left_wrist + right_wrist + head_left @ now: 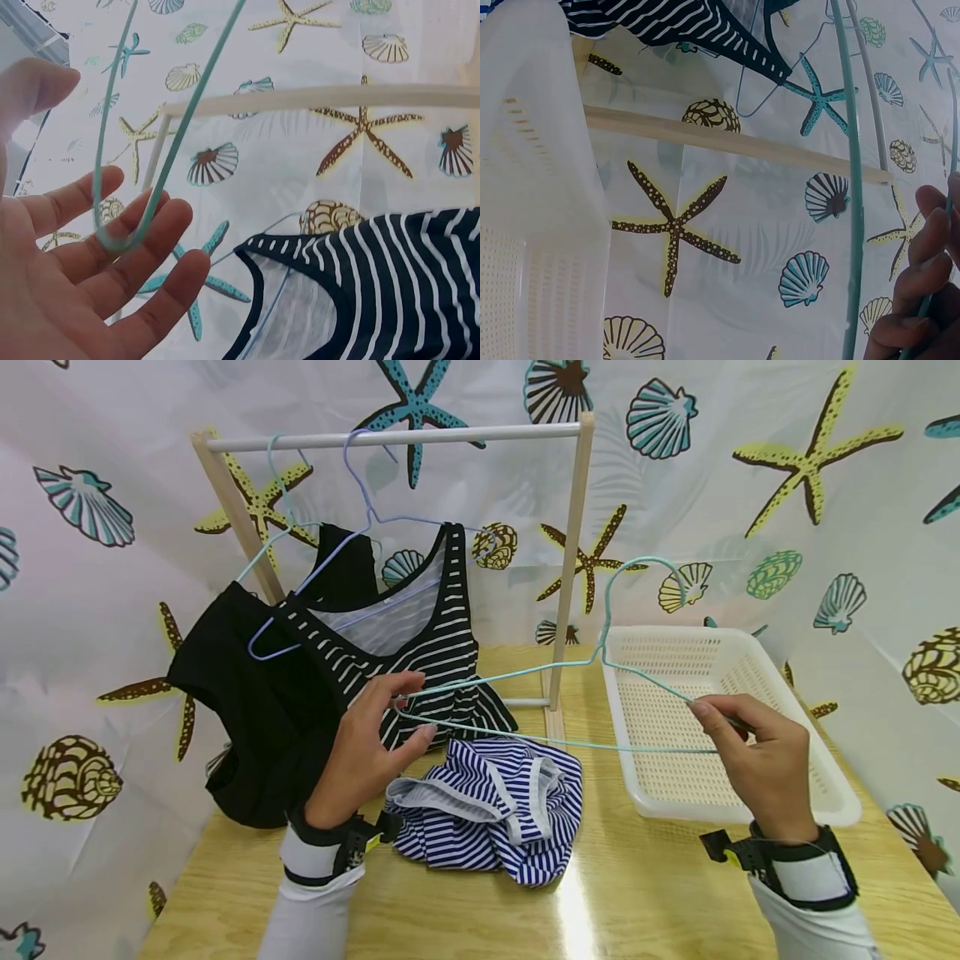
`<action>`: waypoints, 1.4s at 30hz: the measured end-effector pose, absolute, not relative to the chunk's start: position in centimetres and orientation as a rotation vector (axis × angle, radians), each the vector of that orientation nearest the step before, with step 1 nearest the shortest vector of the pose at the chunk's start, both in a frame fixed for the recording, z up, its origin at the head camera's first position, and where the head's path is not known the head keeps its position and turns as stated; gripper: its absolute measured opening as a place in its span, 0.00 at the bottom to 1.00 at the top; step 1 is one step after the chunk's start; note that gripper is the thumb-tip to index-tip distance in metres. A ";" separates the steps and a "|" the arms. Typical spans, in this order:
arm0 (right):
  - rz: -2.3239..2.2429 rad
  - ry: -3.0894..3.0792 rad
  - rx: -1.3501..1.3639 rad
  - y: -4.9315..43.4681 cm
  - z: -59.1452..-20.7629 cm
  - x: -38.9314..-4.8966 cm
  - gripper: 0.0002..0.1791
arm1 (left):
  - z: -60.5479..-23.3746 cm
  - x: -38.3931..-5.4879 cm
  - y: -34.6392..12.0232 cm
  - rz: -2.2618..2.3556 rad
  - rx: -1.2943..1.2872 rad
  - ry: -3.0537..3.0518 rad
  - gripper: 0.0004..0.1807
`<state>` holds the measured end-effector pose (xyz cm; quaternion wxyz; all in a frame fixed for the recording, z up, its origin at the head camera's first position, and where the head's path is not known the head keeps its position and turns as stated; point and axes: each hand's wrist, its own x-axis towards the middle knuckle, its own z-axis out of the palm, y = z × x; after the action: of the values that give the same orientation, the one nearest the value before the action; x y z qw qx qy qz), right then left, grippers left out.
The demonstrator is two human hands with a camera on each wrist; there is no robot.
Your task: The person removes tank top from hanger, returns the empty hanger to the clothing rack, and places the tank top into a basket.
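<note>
A mint-green wire hanger [602,652] is held up level before me, its hook upward and no garment on it. My right hand [761,752] pinches its right side between thumb and fingers; the right wrist view shows those fingers [922,281] curled round the wire. At the other end, my left hand [367,747] has its thumb well apart from the fingers. In the left wrist view the hanger's rounded corner [124,246] lies against the loosely extended fingers [161,236]. Below it, a crumpled blue-and-white striped garment [487,810] lies on the wooden table [450,910].
A small rack [480,436] stands at the back left. On it hang a black garment [255,718] on a green hanger and a black-and-white striped top [438,647] on a lilac hanger. A white plastic basket [750,814] sits at right, beneath my right hand.
</note>
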<state>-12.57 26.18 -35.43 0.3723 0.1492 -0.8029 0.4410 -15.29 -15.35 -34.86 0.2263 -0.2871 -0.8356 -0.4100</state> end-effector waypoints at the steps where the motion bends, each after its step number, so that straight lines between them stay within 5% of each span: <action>1: 1.129 -2.064 0.392 26.0 -35.4 -12.6 0.07 | -34.9 -15.3 -15.2 -1.140 -0.803 -2.301 0.30; 35: 1.072 -2.132 0.525 23.2 -35.1 -13.0 0.09 | -34.9 -14.8 -15.4 -1.157 -0.837 -2.234 0.04; 42: 1.070 -2.147 0.535 22.7 -34.9 -13.3 0.10 | -34.5 -14.4 -15.7 -1.191 -0.878 -2.199 0.09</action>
<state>-13.29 22.72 -34.87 0.3354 0.2051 -0.8229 0.4103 -14.37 -15.69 -34.51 0.2433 -0.3213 -0.8048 -0.4358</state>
